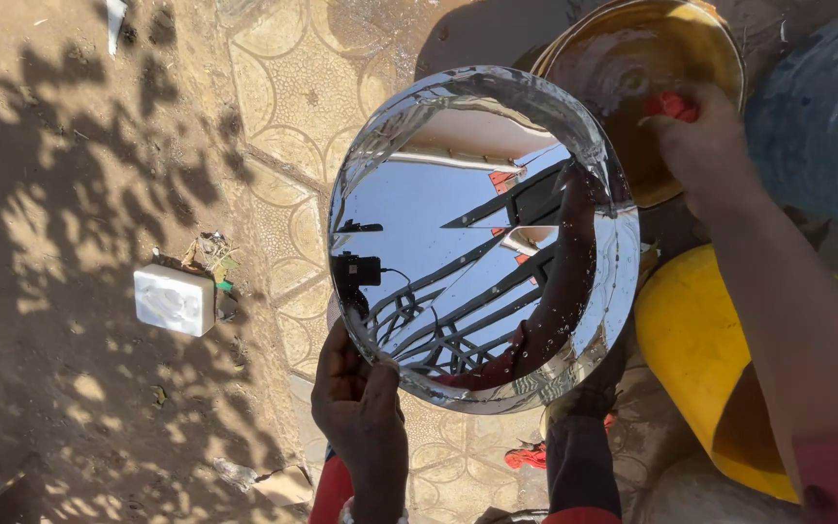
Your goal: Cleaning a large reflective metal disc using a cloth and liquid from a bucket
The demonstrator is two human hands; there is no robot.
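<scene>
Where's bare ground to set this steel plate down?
Open dirt lies left of the white block, across the shaded ground. The patterned paving above the left hand is bare too. Right side is crowded: brass basin under the right hand, yellow tub.

Outdoor yard, hard sunlight, dappled tree shade.
Left: bare sandy ground (60, 291) with a white block (174, 300) and small litter (210, 254). Centre: patterned paving tiles (293, 107) with petal motifs, running near to far. Far right: blue-grey surface (817, 116).
</scene>
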